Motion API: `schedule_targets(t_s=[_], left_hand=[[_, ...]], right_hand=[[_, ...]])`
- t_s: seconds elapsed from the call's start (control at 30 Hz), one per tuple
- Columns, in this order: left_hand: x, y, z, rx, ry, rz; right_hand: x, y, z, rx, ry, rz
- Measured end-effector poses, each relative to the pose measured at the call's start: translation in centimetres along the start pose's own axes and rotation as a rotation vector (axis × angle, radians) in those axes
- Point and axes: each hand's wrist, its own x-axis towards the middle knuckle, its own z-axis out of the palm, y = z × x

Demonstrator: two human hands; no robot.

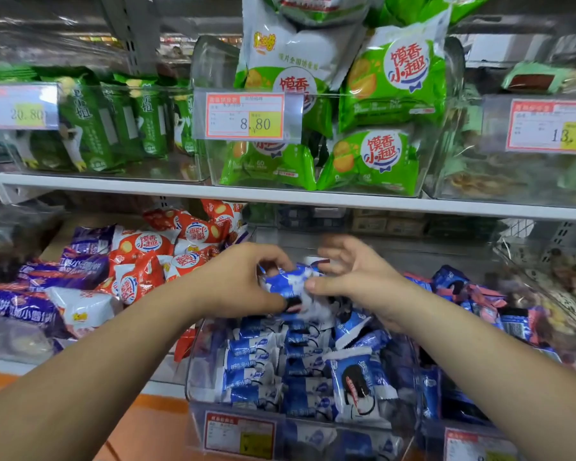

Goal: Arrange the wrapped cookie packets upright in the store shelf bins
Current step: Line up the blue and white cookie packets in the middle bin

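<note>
Blue packets (356, 384) stand in rows in the front bin (196, 371). Above its rear, the left grip (243, 281) is clamped on one packet (288, 284), probably turning it upright; the right grip (356, 271), fingers apart, steadies it with the thumb.

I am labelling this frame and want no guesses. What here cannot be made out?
All in the head view:
- Blue packet in the left hand: print smeared by motion blur.
- Right hand: thumb touches it; grip unclear, fingers blurred.
- Price tag on the front bin: figures too blurred.
- Neighbouring tag: cut off by bottom edge.
</note>
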Motion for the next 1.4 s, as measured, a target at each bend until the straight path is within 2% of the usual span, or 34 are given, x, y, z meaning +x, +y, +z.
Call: schedule_targets(t_s=[0.07,0.13,0.23,0.33,0.43,0.6,0.67,0.83,0.93,1.03,1.13,1.27,1.4], left_hand=[[0.1,-0.5,-0.1,0.132,-0.031,0.048],[0.4,-0.7,0.4,0.197,-0.063,0.074],[0.5,-0.9,0.8,0.302,-0.112,0.09],[0.7,-1.6,0.1,0.302,-0.079,0.1],[0.2,-2.2,-1.0,0.336,-0.046,0.06],[-0.5,-3.0,-1.2,0.397,-0.166,-0.012],[-0.5,-3.1,-1.2,0.411,-0.131,-0.013],[-0.6,-3.5,-1.8,0.259,0.065,-0.065],[-0.7,-4.0,-1.8,0.203,0.104,-0.093],[-0.8,-4.0,-1.7,0.171,0.124,-0.077],[-0.8,-3.9,-1.7,0.214,0.106,-0.07],[-0.6,-3.3,-1.7,0.286,0.055,-0.036],[-0.5,-2.0,-1.1,0.36,-0.167,0.047]], right_hand=[[-0.3,-0.1,0.1,-0.129,-0.08,-0.076],[-0.6,-0.1,1.1,-0.242,-0.189,-0.06],[-0.5,0.2,2.5,-0.65,-0.264,-0.067],[0.0,0.3,2.9,-0.685,-0.261,-0.027],[0.4,0.3,3.7,-0.758,-0.307,-0.072],[2.2,0.7,5.4,-0.972,-0.377,-0.118],[2.7,0.8,6.1,-1.03,-0.362,-0.106],[4.1,0.1,6.1,-0.841,-0.201,-0.056],[5.2,0.0,6.1,-0.72,-0.084,0.021],[5.7,0.2,7.2,-0.648,-0.04,0.104],[6.3,0.7,7.8,-0.54,0.069,0.122],[6.4,0.8,7.3,-0.234,0.164,0.173],[6.3,1.4,6.2,-0.132,0.172,0.132]])
